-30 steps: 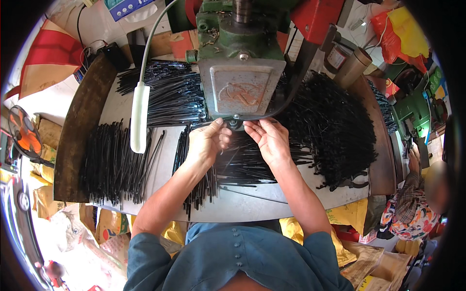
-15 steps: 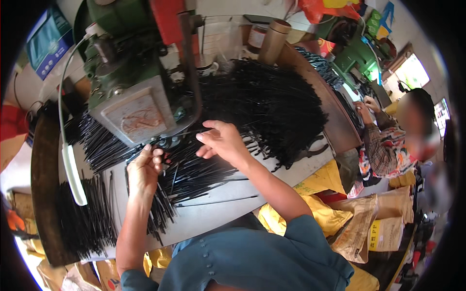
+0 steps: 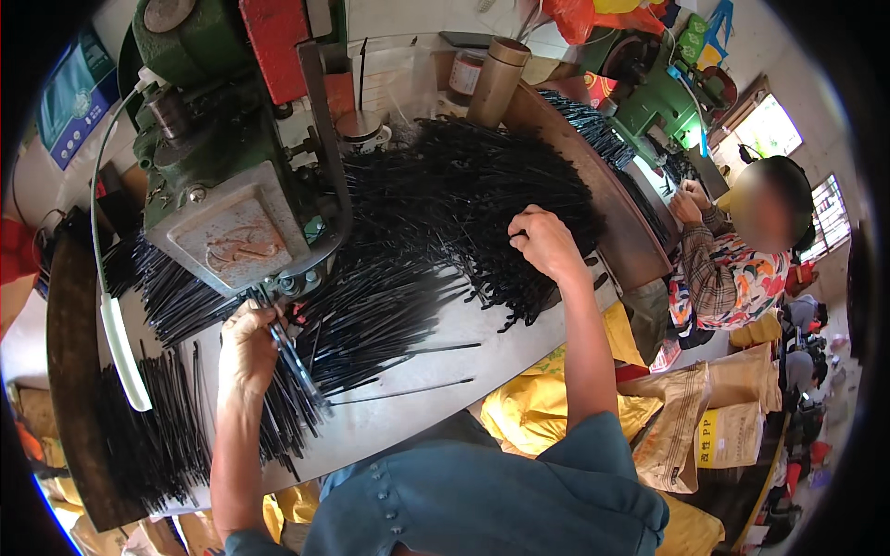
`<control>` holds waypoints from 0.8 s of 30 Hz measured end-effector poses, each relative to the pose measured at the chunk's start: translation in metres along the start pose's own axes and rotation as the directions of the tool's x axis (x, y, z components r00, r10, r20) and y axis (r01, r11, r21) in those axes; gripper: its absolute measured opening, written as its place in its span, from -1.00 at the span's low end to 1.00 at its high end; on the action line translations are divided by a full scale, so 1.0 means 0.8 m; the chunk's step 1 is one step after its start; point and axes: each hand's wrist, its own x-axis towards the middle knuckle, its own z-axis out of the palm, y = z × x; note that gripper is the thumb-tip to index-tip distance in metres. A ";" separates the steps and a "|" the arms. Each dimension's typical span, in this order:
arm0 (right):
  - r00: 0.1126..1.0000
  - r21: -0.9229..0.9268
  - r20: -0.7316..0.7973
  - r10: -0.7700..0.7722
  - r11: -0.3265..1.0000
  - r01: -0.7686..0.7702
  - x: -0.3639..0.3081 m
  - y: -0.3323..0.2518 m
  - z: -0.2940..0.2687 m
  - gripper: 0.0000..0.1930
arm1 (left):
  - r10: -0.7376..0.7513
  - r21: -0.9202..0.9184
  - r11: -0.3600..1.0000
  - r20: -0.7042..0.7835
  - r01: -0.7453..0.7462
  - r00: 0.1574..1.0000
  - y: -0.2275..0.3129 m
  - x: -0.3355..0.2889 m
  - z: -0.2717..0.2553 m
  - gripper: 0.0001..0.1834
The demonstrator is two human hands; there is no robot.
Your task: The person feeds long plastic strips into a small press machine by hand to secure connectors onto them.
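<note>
My left hand (image 3: pixel 246 350) is closed with its fingertips just below the head of a green bench press (image 3: pixel 236 236). A thin black rod (image 3: pixel 298 363) slants down from those fingertips, its lower end smeared by motion. Over the right part of a large heap of black rods with knobbed ends (image 3: pixel 510 185), my right hand (image 3: pixel 547 243) has its fingers curled together; what they hold, if anything, is hidden. Below and right of the press lies a looser spread of black rods (image 3: pixel 371 310). More black rods (image 3: pixel 153 426) lie in a bundle at the left.
A white tube (image 3: pixel 125 352) hangs left of the press. A brown cylinder (image 3: pixel 499 82) and a jar (image 3: pixel 464 74) stand behind the heap. Yellow and brown sacks (image 3: pixel 528 403) lie beyond the near edge. At the right, a co-worker (image 3: pixel 732 250) works at another green machine (image 3: pixel 658 102).
My right hand has moved right, from beside the press to the large heap, and its fingers have curled. Near my left hand, a rod now slants downward. The view has shifted slightly.
</note>
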 end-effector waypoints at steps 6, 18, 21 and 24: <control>0.933 -0.005 -0.198 -0.300 0.952 0.305 0.007 -0.036 -0.002 -0.92 | -0.034 0.113 0.993 0.041 0.029 0.999 -0.003 -0.005 -0.010 -0.93; 0.789 0.680 -0.155 -0.594 0.515 0.522 0.000 -0.199 0.081 -0.85 | -0.049 0.267 0.962 -0.053 0.061 0.997 -0.006 -0.019 -0.001 -0.94; 0.841 0.901 0.165 -0.516 0.425 0.083 0.007 -0.221 0.096 -0.87 | -0.039 0.265 0.963 -0.062 0.054 0.997 -0.003 -0.022 -0.006 -0.95; 0.841 0.933 0.325 -0.433 0.291 -0.211 0.013 -0.235 0.099 -0.85 | -0.044 0.241 0.969 -0.063 0.058 0.997 0.000 -0.021 -0.006 -0.95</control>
